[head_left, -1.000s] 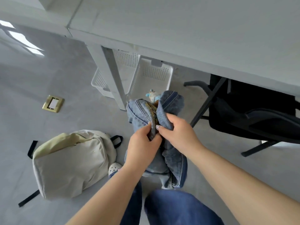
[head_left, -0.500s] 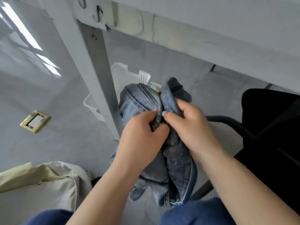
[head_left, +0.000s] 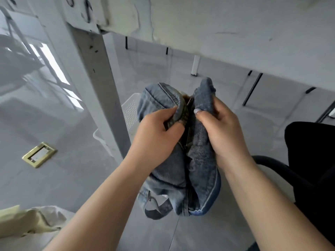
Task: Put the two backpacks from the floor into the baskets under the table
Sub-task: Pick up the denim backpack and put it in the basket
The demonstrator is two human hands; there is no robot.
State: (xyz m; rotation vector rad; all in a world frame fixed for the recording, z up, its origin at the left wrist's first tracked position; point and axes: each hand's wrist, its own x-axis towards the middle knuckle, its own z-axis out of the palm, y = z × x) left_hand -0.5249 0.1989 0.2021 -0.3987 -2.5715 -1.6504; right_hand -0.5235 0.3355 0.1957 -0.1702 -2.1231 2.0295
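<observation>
— Denim backpack (head_left: 181, 165): where is it?
— I see it held off the floor, under the table edge (head_left: 217, 33), in front of the white basket (head_left: 129, 113).
— Grip?
— Left hand (head_left: 155, 140) and right hand (head_left: 223, 131) both pinch its top; the zipper, I think.

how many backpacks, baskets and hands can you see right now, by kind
backpacks: 2, the denim backpack held in both hands and the cream backpack on the floor
baskets: 1, the white basket, partly hidden behind the denim
hands: 2, left hand and right hand
total: 5
</observation>
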